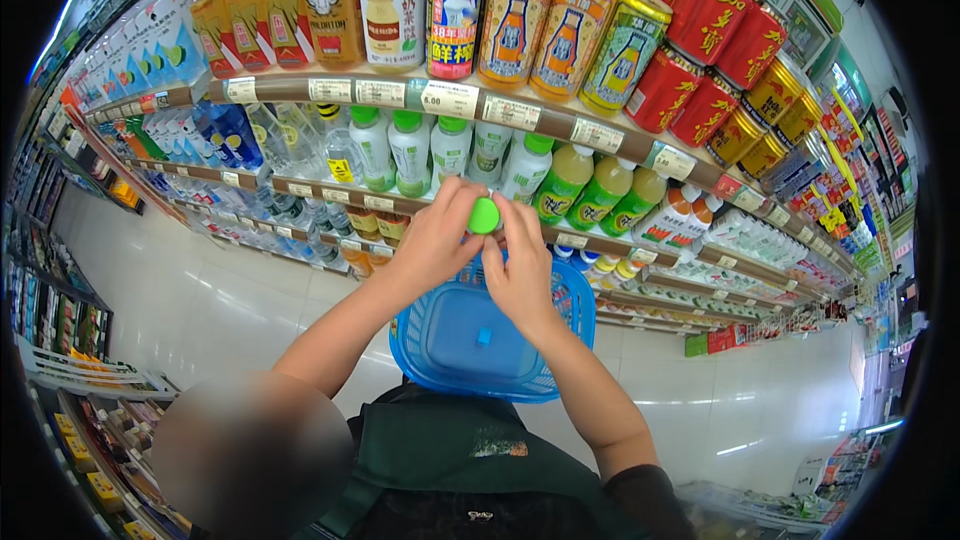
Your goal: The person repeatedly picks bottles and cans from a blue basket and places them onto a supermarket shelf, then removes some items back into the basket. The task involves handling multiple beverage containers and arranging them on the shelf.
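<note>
A bottle with a green screw cap point(484, 216) is between my two hands, its cap facing up towards me. My left hand point(442, 232) grips it from the left side. From the right, the fingers and thumb of my right hand point(519, 266) close around it just below the cap. Most of the bottle's body is hidden by my fingers. Just beyond my hands, white bottles with similar green caps point(409, 154) stand in a row on a shelf. Below my hands is a blue plastic shopping basket point(450, 345); what supports it is hidden.
Drink cans point(517, 22) and red cans point(709, 22) crowd the upper shelf, whose edge point(510, 111) carries price tags. Green-labelled bottles point(604, 195) stand right of the white ones. A tiled floor point(217, 300) extends behind the basket. Another stocked shelf point(97, 435) is at lower left.
</note>
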{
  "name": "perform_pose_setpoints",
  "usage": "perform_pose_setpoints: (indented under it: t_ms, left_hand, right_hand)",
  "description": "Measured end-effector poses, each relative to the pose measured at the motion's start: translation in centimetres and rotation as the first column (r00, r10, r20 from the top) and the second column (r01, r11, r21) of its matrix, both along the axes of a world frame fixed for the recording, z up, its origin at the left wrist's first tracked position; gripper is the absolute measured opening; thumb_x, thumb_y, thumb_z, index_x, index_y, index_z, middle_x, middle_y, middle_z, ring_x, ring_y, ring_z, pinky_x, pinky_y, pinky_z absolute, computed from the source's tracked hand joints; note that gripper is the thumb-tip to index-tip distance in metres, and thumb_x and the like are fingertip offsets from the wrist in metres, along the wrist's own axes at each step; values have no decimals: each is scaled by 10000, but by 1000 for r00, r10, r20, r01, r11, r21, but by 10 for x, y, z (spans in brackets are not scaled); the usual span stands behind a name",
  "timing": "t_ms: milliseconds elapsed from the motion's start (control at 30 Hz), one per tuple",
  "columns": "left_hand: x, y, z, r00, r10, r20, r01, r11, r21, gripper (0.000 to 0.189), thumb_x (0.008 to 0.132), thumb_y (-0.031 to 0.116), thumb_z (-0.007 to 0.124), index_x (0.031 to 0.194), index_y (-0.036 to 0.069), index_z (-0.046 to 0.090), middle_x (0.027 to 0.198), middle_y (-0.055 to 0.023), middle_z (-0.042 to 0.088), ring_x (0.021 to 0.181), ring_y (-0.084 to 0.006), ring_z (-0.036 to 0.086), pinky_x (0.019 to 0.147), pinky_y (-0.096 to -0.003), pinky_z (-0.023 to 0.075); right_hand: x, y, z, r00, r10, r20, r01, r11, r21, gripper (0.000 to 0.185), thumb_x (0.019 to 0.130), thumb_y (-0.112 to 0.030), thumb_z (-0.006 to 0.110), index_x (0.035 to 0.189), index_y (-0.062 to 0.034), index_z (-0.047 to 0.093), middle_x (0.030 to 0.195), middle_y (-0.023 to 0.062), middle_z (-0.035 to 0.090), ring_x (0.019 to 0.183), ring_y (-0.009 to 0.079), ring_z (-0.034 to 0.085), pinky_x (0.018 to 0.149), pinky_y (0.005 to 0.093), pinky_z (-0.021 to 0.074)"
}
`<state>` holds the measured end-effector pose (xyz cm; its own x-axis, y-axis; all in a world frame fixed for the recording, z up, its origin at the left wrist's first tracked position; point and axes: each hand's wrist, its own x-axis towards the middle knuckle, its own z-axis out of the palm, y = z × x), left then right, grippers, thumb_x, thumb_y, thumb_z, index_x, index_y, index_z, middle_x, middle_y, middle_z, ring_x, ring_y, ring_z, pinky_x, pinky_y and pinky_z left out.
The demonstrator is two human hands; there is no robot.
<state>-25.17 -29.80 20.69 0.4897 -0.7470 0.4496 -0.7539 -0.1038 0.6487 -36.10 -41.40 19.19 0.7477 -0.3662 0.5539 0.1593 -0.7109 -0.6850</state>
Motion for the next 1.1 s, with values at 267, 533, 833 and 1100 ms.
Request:
perform_pose_setpoints:
  t_ms: [267,533,833,1100]
  left_hand:
    - [-22,11,-134,990,-93,-105,113,974,199,550,765,115,758,1238,37,487,1155,-208,529,953,-450,636,751,-505,564]
    - [-46,24,-260,973,-70,-220,193,771,607,476,737,89,761,1125,-10,502,1099,-259,552,909,-471,653,734,-504,574]
    - [-50,24,-261,968,-24,-248,200,668,717,634,727,105,782,1272,5,476,1175,-264,514,1021,-470,635,812,-494,570]
    - [-18,4,-180,963,-67,-260,157,926,342,695,798,138,766,1411,33,455,1292,-223,513,1181,-395,560,969,-427,503]
  right_hand:
    - [-41,19,-105,914,-14,-406,122,963,241,506,845,-2,621,1347,-1,553,1183,156,609,891,276,688,753,359,559]
    - [-60,45,-252,791,45,-610,181,936,303,465,817,-27,588,1282,-16,604,1099,220,657,921,391,681,796,483,554]
    - [-61,45,-264,757,38,-652,186,944,271,451,801,6,577,1250,9,625,1105,229,676,943,344,708,821,431,571]
    - [-50,-2,-200,878,-96,-469,266,913,310,436,851,1,587,1286,-2,609,1198,207,673,976,288,718,785,376,582]
